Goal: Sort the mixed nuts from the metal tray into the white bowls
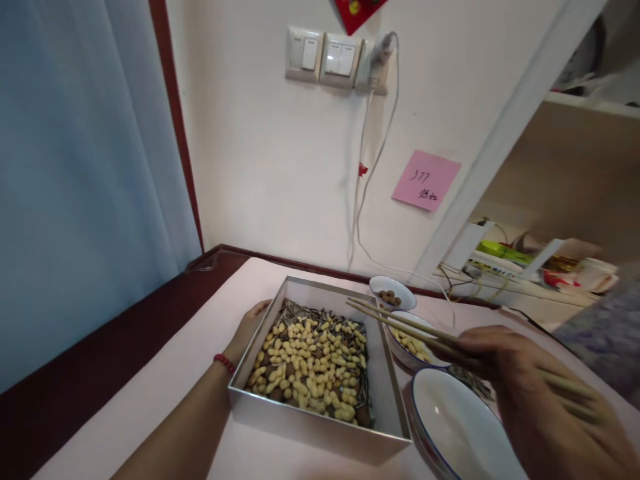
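Chopsticks (400,319) in right hand (510,373), left hand (247,330) steadying box (320,417)

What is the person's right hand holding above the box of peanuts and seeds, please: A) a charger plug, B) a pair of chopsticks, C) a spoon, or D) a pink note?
B: the right hand grips a pair of chopsticks whose tips reach over the box, while the left hand rests on its far-left side.
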A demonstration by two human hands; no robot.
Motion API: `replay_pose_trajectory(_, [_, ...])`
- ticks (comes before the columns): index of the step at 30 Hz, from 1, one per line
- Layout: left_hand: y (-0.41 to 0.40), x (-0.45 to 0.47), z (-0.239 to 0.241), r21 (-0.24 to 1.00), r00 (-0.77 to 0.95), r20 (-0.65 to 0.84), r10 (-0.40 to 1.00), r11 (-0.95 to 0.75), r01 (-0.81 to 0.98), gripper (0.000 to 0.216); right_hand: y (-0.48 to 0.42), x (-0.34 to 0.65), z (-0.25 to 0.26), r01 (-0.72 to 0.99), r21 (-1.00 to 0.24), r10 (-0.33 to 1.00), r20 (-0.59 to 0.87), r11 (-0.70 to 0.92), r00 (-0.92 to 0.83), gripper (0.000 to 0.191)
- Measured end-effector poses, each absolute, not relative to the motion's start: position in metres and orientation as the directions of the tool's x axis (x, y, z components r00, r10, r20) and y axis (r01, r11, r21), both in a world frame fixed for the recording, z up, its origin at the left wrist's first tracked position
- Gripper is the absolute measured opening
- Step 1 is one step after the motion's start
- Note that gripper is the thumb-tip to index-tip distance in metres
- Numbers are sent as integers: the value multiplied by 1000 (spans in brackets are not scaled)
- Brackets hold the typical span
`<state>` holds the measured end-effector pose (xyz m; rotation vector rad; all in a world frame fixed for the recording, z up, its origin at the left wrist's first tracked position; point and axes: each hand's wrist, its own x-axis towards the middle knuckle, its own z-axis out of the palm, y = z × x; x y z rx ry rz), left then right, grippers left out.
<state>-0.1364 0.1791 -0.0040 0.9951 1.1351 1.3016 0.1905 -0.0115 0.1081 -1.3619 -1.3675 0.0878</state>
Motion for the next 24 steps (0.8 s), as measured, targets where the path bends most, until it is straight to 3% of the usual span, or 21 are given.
replay_pose_trajectory(3, [176, -132, -5, 955, -51, -66, 997, 48, -292, 38, 16, 140, 118, 506, -761, 817, 550, 406, 173, 29])
replay_pose_trajectory(11, [166, -126, 4, 882, -10, -176, 984, 153, -445, 29, 92, 105, 86, 389, -859, 935, 355, 332, -12, 41])
replay_pose_trajectory(24, [164, -126, 7, 880, -27, -201, 979, 169, -445, 27, 98, 107, 79, 313, -893, 933, 356, 322, 57, 42])
